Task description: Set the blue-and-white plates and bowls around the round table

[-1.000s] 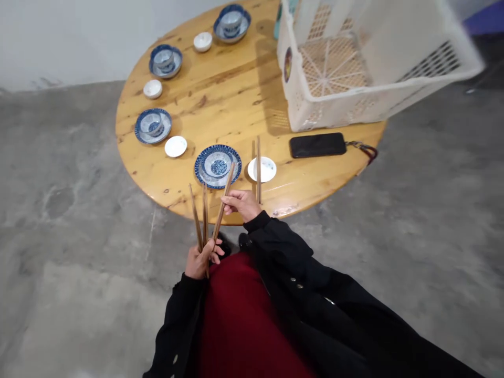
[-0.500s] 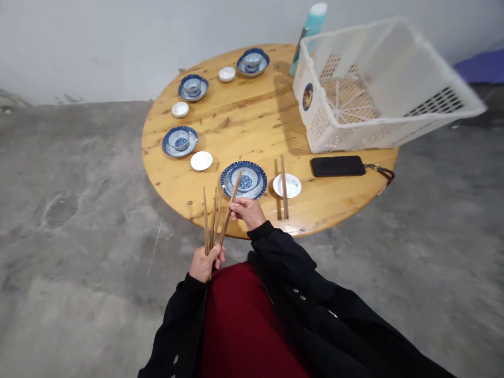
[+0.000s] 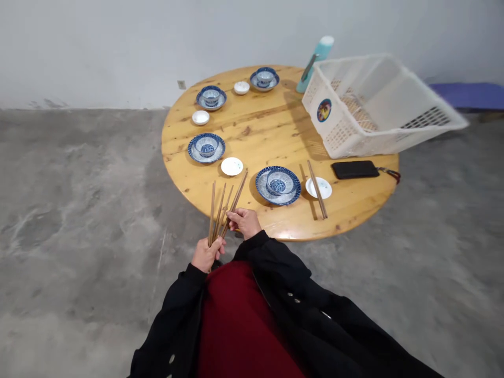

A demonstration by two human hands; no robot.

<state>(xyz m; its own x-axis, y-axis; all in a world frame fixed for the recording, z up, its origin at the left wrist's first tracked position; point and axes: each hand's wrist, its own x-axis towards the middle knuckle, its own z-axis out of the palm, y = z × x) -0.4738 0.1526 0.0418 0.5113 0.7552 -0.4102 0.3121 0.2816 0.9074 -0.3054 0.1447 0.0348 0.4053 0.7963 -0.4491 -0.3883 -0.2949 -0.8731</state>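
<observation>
My left hand [image 3: 207, 254] is closed around the lower ends of several brown wooden chopsticks [image 3: 218, 214], which fan upward by the table's near edge. My right hand [image 3: 244, 222] pinches the rightmost chopsticks of the bunch partway up. Just beyond my right hand lies a blue-patterned plate [image 3: 260, 189] with a small bowl [image 3: 280, 184] on it. To its right, a pair of chopsticks [image 3: 316, 187] rests across a small white dish [image 3: 325, 189]. Another white dish [image 3: 232, 166] sits past the tips of the held chopsticks.
More plates with bowls [image 3: 207, 147] and small white dishes [image 3: 200, 117] line the left and far rim of the round wooden table [image 3: 252, 142]. At the right stand a white plastic basket [image 3: 346, 126], a turquoise bottle [image 3: 321, 52] and a black phone [image 3: 355, 169] with a strap.
The view has shifted, so the table sits farther right and lower. My right hand has slid lower along the chopsticks, nearer my left hand, both still gripping them.
</observation>
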